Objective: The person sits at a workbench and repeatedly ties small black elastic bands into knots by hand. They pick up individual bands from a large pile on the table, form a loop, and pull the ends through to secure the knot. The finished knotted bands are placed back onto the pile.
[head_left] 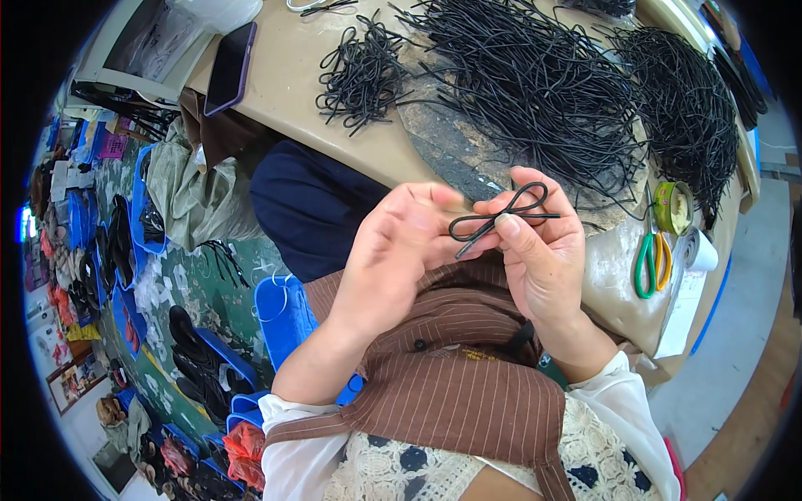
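A bow of thin black cord [499, 219], with two loops and short loose ends, is up in front of my chest. My right hand [543, 259] pinches its middle, the thumb lying over the crossing. My left hand [393, 250] is turned palm toward me with curled fingers. Some of its fingers lie behind the left loop and touch the cord, while its upper fingertips are smeared by motion. Beyond my hands, a large heap of straight black cords [535, 75] rests on a worn round board [443, 129]. A smaller pile of looped black cords [359, 75] sits left of it.
Another cord bundle [685, 108] lies at the table's right. Near my right hand are scissors [645, 265] with green and orange handles, a green tin [672, 207] and a white roll [698, 250]. A phone [231, 68] lies at the table's left edge. Blue bins [284, 321] stand below on the left.
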`<move>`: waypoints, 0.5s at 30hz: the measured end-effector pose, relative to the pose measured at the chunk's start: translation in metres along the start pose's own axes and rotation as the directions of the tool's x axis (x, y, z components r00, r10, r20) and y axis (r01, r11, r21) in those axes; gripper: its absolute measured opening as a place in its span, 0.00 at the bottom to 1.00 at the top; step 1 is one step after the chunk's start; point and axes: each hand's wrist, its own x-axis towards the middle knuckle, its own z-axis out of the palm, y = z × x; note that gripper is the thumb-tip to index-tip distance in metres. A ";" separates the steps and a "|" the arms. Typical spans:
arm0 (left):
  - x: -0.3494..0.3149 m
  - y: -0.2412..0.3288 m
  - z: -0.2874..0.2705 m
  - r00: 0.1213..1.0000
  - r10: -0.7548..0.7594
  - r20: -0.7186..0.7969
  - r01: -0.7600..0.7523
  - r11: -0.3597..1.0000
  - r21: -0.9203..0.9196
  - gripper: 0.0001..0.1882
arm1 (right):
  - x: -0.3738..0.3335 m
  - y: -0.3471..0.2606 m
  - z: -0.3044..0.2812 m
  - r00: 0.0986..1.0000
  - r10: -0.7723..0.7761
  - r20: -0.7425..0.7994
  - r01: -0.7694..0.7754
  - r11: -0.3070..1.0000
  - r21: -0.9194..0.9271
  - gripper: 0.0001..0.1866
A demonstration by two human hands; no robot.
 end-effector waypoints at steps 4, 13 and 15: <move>-0.001 -0.012 0.005 0.981 0.193 -0.023 -0.186 0.967 0.174 0.09 | 0.000 0.003 0.002 1.000 -0.011 -0.012 0.012 1.000 0.015 0.16; 0.012 -0.023 -0.020 0.965 0.246 -0.094 -0.200 0.915 0.350 0.05 | 0.001 0.002 -0.018 0.957 0.289 0.024 -0.286 0.930 0.231 0.09; 0.020 -0.022 -0.030 0.963 0.228 -0.145 -0.167 0.924 0.344 0.05 | 0.000 0.000 -0.017 0.945 0.326 0.014 -0.326 0.943 0.071 0.13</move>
